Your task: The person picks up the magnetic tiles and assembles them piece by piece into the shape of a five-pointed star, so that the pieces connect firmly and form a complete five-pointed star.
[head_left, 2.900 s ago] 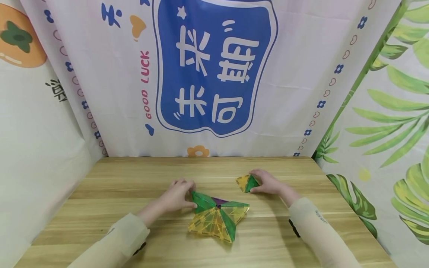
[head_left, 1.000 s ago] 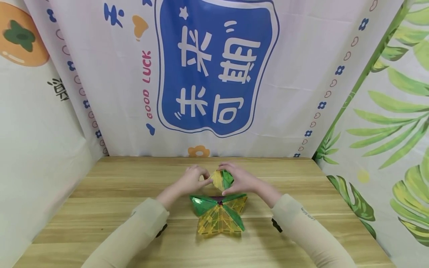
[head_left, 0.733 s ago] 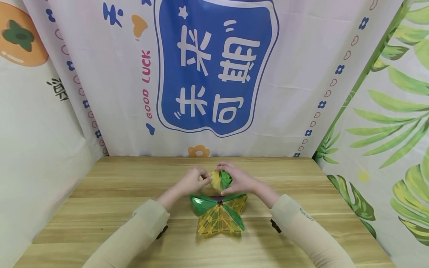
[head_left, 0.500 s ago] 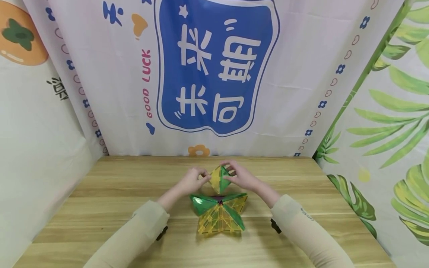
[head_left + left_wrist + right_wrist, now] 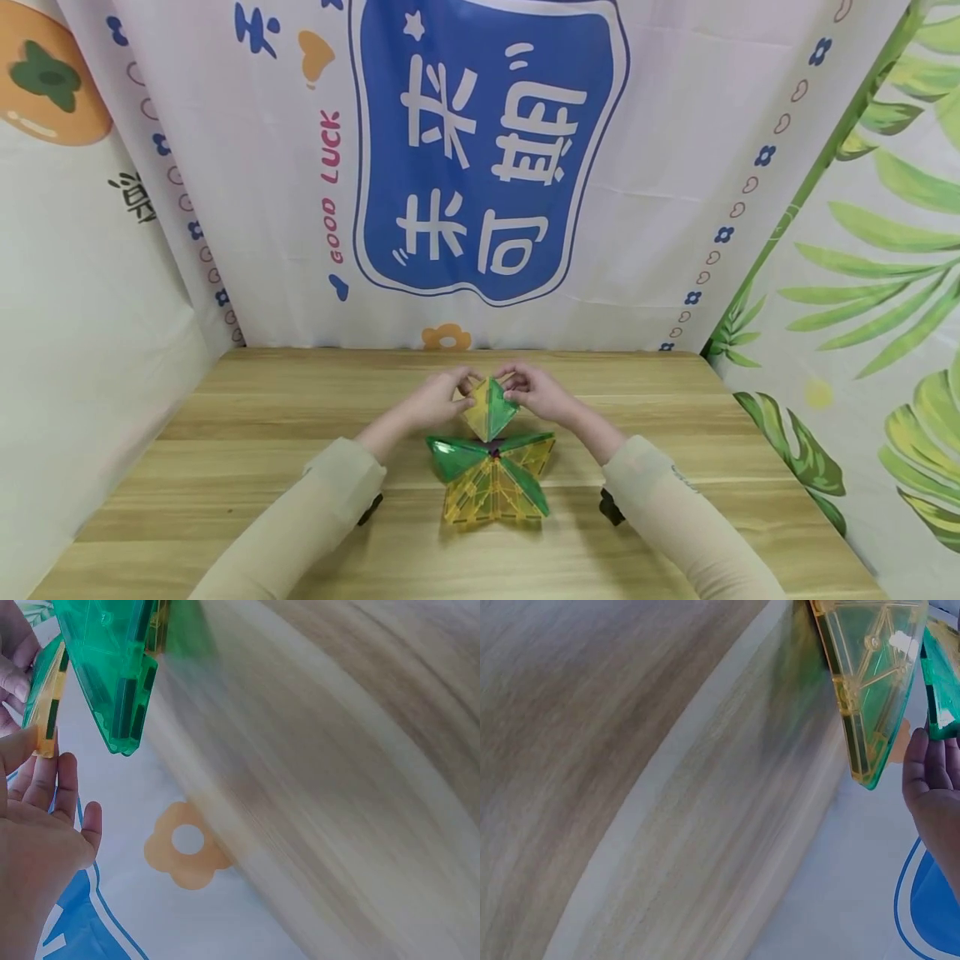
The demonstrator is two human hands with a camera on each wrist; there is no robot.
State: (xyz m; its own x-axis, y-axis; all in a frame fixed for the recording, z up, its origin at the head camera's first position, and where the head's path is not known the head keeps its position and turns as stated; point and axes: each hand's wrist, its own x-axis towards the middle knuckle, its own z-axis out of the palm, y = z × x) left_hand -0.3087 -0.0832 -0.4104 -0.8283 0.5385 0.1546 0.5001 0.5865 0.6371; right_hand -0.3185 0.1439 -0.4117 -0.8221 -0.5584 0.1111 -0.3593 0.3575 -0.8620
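Two translucent magnetic tiles, one yellow and one green, are joined edge to edge in a folded kite shape. My left hand pinches the yellow side between thumb and fingers. On the other side my right hand grips the green tile. Just below this pair, its lower tip close to the top, stands a star-like structure of green and yellow tiles with a purple part at its back. Whether tip and structure touch, I cannot tell. In the right wrist view, fingers support the green tile from beneath.
The wooden table extends to both sides of the structure. A printed cloth hangs behind the table's far edge. Leaf-patterned cloth borders the right side, and white cloth the left.
My right hand has brought the tile pair left, to behind the structure. My left hand has left the structure and now holds the pair's yellow side. The pair has turned upright, tip down.
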